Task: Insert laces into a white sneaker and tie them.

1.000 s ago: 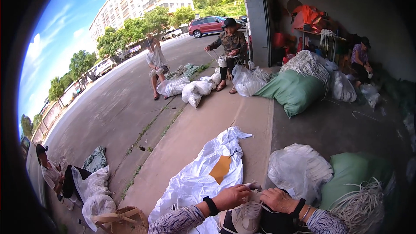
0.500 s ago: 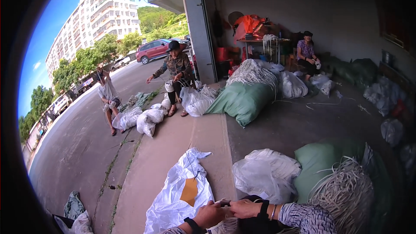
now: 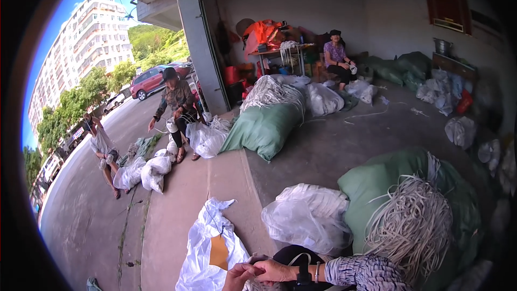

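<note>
We read the whole view as a clock face. Near nine o'clock a person in a pale shirt (image 3: 101, 141) sits outdoors, and toward ten o'clock a person in a patterned jacket (image 3: 180, 97). At seven o'clock lies a white sheet (image 3: 197, 263) with a brown patch (image 3: 218, 252). At six o'clock our left hand (image 3: 240, 277) touches our right hand (image 3: 273, 270); the fingers of both are bent, but we cannot tell what they grasp. Just below them, at the lower edge, shows a pale piece (image 3: 264, 286), mostly cut off. At five o'clock we have a clear bag (image 3: 304, 218) with whitish contents. Between one and two o'clock sits a person in purple (image 3: 336, 54). At four o'clock a green sack (image 3: 358, 183) bears pale strips (image 3: 412, 226) in a tangle.
</note>
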A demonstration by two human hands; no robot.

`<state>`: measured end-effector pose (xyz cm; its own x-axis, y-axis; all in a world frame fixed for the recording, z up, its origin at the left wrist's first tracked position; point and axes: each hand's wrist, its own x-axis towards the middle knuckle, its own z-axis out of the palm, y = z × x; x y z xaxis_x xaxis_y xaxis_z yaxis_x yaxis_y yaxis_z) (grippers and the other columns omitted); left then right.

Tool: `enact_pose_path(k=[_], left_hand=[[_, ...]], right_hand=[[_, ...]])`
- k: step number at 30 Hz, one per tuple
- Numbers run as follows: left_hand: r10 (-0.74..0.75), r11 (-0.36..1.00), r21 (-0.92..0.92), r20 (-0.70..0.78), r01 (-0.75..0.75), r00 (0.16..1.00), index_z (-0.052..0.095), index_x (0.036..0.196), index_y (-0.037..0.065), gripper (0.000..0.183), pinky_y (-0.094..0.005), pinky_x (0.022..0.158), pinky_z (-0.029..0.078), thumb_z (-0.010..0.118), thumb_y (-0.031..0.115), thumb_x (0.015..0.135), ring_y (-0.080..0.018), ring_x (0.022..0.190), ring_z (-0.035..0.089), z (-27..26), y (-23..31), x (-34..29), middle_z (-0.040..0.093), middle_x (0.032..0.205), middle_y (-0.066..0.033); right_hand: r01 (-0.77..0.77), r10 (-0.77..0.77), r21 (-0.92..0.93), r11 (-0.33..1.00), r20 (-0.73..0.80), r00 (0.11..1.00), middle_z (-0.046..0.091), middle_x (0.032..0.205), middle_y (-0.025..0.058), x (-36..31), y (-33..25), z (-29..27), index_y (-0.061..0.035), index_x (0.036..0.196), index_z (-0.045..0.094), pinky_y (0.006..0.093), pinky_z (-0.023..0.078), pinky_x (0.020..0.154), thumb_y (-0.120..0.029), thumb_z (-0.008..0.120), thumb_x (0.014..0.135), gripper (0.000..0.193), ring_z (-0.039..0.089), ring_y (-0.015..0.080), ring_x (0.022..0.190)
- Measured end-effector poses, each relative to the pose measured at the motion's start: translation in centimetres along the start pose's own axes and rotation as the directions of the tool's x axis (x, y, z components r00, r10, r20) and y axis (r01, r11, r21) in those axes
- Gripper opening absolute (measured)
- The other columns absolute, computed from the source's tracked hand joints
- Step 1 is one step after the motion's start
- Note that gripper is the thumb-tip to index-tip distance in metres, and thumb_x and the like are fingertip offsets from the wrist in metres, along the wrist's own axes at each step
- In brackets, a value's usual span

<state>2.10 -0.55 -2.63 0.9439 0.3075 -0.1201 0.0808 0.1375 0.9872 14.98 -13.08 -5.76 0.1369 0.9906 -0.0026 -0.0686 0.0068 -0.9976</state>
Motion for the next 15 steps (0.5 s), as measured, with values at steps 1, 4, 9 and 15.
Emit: enact_pose_path(k=[1, 4, 9, 15], left_hand=[[-0.006, 1.0, -0.001, -0.003, 0.006, 1.0, 0.063, 0.091, 0.003, 0.012, -0.0283, 0.081, 0.042, 0.057, 0.013, 0.09, -0.0096, 0.082, 0.055, 0.0, -0.2, -0.1, 0.063, 0.085, -0.0007], [-0.009, 1.0, 0.001, -0.05, 0.009, 0.999, 0.061, 0.096, 0.003, 0.013, -0.0274, 0.082, 0.042, 0.056, 0.014, 0.091, -0.0105, 0.082, 0.055, -0.6, -1.2, 0.1, 0.063, 0.086, -0.0015], [0.036, 0.991, 0.131, 0.011, -0.037, 0.999, 0.056, 0.109, 0.004, 0.024, -0.0251, 0.081, 0.043, 0.062, 0.012, 0.087, -0.0088, 0.092, 0.053, -1.7, -2.0, 1.2, 0.06, 0.099, -0.0014], [0.048, 0.983, 0.151, 0.326, -0.102, 0.944, 0.055, 0.107, 0.004, 0.028, -0.0257, 0.073, 0.047, 0.068, 0.014, 0.084, -0.0105, 0.085, 0.057, -0.3, 2.0, 1.1, 0.061, 0.095, -0.0005]], right_hand=[[-0.074, 0.075, 0.024, 0.997, -0.042, 0.996, 0.054, 0.068, 0.0007, 0.0, 0.2, 0.5, -0.0026, 0.093, 0.053, 0.0209, 0.046, 0.043, -0.018, 0.058, 0.087, 0.017, 0.054, 0.0069, 0.05], [-0.125, 0.125, 0.006, 0.992, -0.129, 0.984, 0.054, 0.065, 0.0002, 0.1, -1.1, 0.9, -0.0015, 0.083, 0.056, 0.0208, 0.045, 0.042, -0.019, 0.057, 0.088, 0.018, 0.052, 0.0057, 0.048], [0.052, -0.058, 0.162, 0.985, 0.032, 0.998, 0.055, 0.072, 0.0001, -1.3, -8.4, -0.8, -0.0014, 0.089, 0.058, 0.0178, 0.043, 0.053, -0.013, 0.052, 0.092, 0.014, 0.051, 0.0039, 0.057], [0.177, -0.204, 0.181, 0.967, 0.146, 0.968, 0.055, 0.075, -0.0004, -3.3, -14.0, -0.7, -0.0017, 0.093, 0.058, 0.0178, 0.042, 0.058, -0.009, 0.052, 0.092, 0.009, 0.05, 0.0032, 0.062]])
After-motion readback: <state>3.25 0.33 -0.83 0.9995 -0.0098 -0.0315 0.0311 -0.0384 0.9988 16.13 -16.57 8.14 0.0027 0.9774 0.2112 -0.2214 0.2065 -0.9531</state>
